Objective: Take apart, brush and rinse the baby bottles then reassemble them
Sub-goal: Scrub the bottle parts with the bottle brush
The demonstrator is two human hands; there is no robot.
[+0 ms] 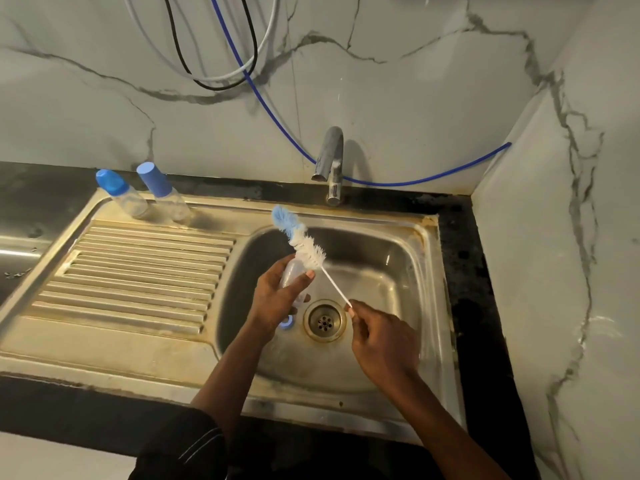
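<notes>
Over the sink basin (391,271) my left hand (277,296) grips a clear, uncapped baby bottle (289,271). My right hand (381,337) pinches the thin white handle of a bottle brush (301,239); its white and blue bristles lie outside the bottle, up past the bottle's far end. A blue ring-shaped part (286,323) lies on the basin floor beside the drain (325,320), partly hidden by my left wrist. Two capped bottles with blue caps, one on the left (121,194) and one on the right (162,192), stand at the back of the drainboard.
A chrome tap (330,161) stands behind the basin, with no water seen running. The ribbed steel drainboard (138,271) stretches to the left. Marble walls close in the back and right sides. A blue hose (415,181) and cables hang along the back wall.
</notes>
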